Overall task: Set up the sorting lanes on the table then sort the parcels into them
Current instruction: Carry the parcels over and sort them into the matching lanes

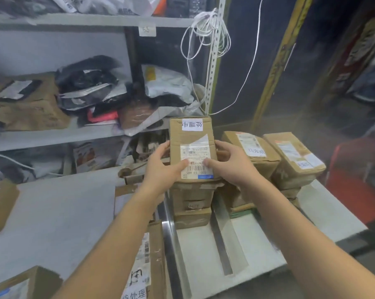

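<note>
Parcel (191,137) lies lengthwise, apparently pointing away.

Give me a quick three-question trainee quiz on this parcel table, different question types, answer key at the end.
1. True or false: the left hand and right hand both hold the top box of the middle stack.
2. What divides the lanes on the table? A) metal strips B) wooden slats C) red tape
3. Fill in: the shelving stands to the ____ of the held box.
Key: 1 true; 2 A; 3 left.
</note>
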`<state>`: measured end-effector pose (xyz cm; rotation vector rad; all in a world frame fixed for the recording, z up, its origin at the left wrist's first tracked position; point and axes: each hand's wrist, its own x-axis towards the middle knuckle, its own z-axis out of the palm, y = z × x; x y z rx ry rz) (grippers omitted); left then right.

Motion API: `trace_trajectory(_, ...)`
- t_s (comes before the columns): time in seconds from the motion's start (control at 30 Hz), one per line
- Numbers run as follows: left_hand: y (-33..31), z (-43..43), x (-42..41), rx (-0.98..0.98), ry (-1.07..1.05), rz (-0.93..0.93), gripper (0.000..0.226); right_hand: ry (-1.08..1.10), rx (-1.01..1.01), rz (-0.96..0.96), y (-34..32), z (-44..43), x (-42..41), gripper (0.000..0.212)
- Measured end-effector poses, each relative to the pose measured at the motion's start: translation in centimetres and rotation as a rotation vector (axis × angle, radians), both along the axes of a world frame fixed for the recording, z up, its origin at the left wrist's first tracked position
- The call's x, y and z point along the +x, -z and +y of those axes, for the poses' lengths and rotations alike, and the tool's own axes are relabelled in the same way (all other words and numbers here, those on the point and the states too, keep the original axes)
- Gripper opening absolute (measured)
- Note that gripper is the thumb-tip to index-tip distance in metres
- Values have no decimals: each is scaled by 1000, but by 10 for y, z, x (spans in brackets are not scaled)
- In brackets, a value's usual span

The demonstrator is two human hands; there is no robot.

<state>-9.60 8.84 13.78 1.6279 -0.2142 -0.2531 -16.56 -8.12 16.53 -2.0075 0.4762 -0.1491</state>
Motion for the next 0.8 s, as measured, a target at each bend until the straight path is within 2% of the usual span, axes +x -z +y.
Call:
trace_trajectory(0.07,7,-18,7,-41,24,55,63,39,-19,40,0,-16,7,73)
trace_trajectory(0.2,20,-42,23,-73,12,115,58,68,32,78,7,-40,27,67)
trace_trajectory(0.4,39,-52,37,-8,-48,96,56,51,-1,111,22,-54,47,66)
trace_trajectory(0.6,38,-48,33,89,-95,116,65,-2,-149,91,23,-59,44,64)
trace_trajectory(0.8,21,-37,21,248,-260,8,61,-11,-329,-102,6,-59,36,46)
